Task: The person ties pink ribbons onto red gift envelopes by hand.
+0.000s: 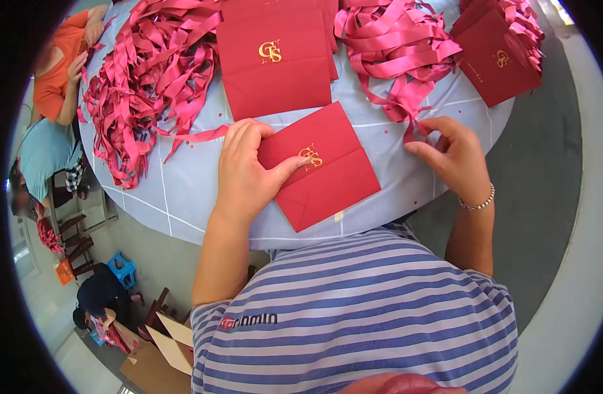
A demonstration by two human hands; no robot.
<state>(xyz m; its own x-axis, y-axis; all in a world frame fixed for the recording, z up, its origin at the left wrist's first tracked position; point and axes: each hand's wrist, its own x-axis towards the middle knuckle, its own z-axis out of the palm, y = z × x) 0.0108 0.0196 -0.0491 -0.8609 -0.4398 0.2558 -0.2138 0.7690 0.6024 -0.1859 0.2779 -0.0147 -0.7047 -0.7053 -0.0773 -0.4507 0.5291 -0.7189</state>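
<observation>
My left hand grips the left side of a flat red paper bag with a gold logo, thumb on top and fingers under it. The bag lies tilted near the table's front edge. A pink ribbon trails leftward from beside these fingers to a tangled ribbon heap. At the right, my right hand is closed in a pinch on a ribbon end hanging from a bundle of pink ribbons. That hand is apart from the bag and wears a beaded bracelet.
Stacked red bags lie beyond my hands. The ribbon heap covers the left, and more bags sit at the far right. The round table has a pale cloth. People sit at left, near a blue stool and cardboard boxes.
</observation>
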